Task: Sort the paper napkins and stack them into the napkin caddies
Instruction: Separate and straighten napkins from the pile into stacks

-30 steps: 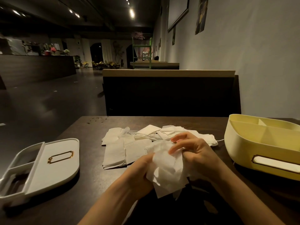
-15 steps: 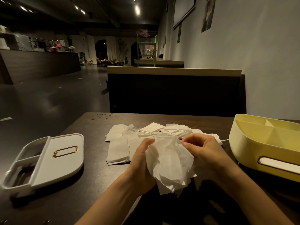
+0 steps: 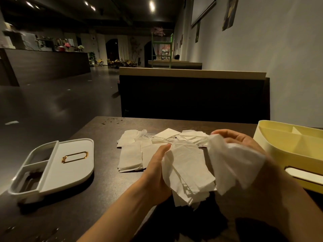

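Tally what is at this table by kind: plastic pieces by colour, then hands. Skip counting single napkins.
White plastic lid with gold label frame: 1
Pale yellow plastic caddy with compartments: 1
Hands holding white paper napkins: 2 (left hand, right hand)
Total: 4

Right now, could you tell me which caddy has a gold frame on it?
The white caddy on the left; its flat top bears it. The yellow caddy on the right has none.

Dim room lit by ceiling spotlights (image 3: 151,5); wide-angle edges bend, right hand (image 3: 239,142) blurred.
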